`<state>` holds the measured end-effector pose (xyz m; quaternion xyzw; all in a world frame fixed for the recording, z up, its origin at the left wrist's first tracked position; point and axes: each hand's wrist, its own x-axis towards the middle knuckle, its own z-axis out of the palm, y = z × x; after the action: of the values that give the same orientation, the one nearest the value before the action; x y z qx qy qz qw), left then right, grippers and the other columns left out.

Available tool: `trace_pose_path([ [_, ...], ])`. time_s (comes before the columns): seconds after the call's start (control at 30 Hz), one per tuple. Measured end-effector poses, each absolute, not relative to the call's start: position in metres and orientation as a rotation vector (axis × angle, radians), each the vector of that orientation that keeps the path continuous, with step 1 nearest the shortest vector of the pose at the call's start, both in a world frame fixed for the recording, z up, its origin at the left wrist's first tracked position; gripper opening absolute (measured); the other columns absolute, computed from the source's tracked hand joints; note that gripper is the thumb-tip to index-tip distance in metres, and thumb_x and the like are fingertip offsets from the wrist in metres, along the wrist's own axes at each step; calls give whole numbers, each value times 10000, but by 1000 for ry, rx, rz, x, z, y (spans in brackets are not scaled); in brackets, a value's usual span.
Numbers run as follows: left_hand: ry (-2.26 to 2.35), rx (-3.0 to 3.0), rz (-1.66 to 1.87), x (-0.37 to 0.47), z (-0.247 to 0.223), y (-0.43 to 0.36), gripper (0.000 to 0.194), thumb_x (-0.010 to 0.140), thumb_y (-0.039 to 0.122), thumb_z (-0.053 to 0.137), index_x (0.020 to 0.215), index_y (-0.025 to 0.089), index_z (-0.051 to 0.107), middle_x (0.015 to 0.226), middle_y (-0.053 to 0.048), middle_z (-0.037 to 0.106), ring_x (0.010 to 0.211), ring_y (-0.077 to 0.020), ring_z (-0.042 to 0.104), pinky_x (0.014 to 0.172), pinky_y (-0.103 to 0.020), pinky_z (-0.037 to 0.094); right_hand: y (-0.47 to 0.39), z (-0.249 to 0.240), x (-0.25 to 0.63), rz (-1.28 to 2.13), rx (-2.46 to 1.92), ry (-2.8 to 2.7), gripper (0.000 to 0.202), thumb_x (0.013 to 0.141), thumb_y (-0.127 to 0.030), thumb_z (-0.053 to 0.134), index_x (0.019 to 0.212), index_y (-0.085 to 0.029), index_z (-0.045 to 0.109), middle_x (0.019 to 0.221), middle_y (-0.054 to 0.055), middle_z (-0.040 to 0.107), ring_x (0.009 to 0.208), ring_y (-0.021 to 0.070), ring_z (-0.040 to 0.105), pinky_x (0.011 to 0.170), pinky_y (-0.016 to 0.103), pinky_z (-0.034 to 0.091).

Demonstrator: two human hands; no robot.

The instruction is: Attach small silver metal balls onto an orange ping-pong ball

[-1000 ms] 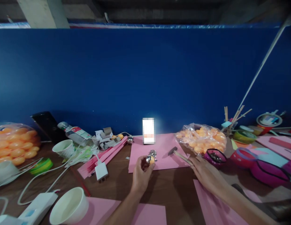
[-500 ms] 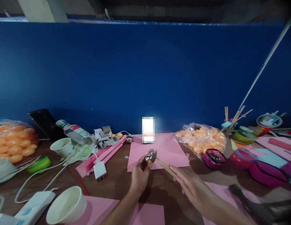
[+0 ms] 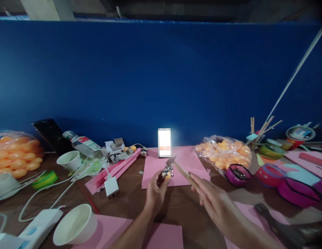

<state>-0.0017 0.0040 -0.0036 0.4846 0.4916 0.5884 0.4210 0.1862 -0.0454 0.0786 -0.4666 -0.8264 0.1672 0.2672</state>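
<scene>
My left hand [image 3: 154, 197] is closed around a small orange ball [image 3: 167, 176] covered with shiny silver studs, above the near part of a pink sheet [image 3: 185, 162]. Most of the ball's lower side is hidden by my fingers. My right hand [image 3: 209, 197] grips the wooden handle [image 3: 184, 173] of a small hammer. Its dark, wedge-shaped head [image 3: 171, 159] is raised just above the studded ball, apart from it. A purple pouch [image 3: 238, 175] with small dark metal pieces sits to the right of my right hand.
Clear bags of orange balls [image 3: 230, 152] lie left and right. A lit, blurred-out screen [image 3: 164, 142] leans against the blue partition [image 3: 161, 76]. Left are a white bowl [image 3: 75, 224], a charger [image 3: 111, 186] and a power strip [image 3: 41, 226]; a dark-handled tool [image 3: 271, 219] lies right.
The hammer head has risen off the studded ball, uncovering more studs and orange surface. My left hand stays nearly in place. The view has shifted slightly.
</scene>
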Motion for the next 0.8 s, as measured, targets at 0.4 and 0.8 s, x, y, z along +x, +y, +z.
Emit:
trace_pose_path([
  [0.4,1241,1195,1490,-1,-5,4,373,672,265,621,1020,144,565,966,-86,653,891,-198,605,832,-323,442,-46,82,180,527,-1265,-2273,444,798,-100,331,1212,-216,444,951,60,636,803,157,613,708,262,490],
  [0.8,1218,1141,1464,-1,-6,4,376,667,262,628,1018,158,539,986,-88,642,892,-185,607,829,-310,445,-43,75,185,615,-1292,-2188,419,826,-146,319,1229,-196,423,954,76,626,824,159,597,709,265,484],
])
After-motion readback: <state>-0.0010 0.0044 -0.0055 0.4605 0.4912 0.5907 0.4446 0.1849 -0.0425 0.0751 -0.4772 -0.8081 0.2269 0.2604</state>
